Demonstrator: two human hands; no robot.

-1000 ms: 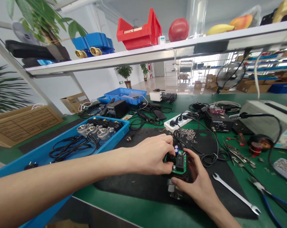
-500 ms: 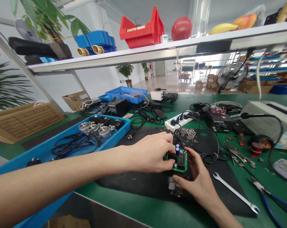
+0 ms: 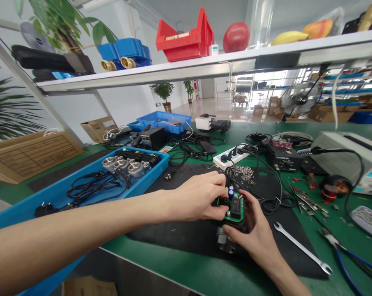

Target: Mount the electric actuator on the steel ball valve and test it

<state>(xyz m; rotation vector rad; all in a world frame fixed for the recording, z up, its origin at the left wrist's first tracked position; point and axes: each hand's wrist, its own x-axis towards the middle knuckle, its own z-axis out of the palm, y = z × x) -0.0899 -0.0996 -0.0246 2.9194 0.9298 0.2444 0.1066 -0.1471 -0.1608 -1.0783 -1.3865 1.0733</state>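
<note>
A black housing with a green circuit board (image 3: pixel 240 211) in its top sits over a silver metal valve body (image 3: pixel 226 242), above the black mat. On the board stand blue capacitors (image 3: pixel 231 191) and a black block-shaped component (image 3: pixel 236 208). My right hand (image 3: pixel 256 228) grips the housing from the right, thumb at the front and fingers behind. My left hand (image 3: pixel 206 197) reaches in from the left, its thumb and fingers pinched at the board's left part, by a black round piece (image 3: pixel 224 202). The fingers hide what they pinch.
A blue tray (image 3: pixel 90 172) with metal valves and black cables lies left. Small metal rings (image 3: pixel 244 173) and a white power strip (image 3: pixel 230 156) are behind the hands. Right are a wrench (image 3: pixel 303 248), pliers (image 3: pixel 336 246) and a soldering station (image 3: pixel 286 158). A shelf (image 3: pixel 180 68) spans above.
Both hands keep their hold on the housing and board, with hardly any movement. The whole view has shifted very slightly.
</note>
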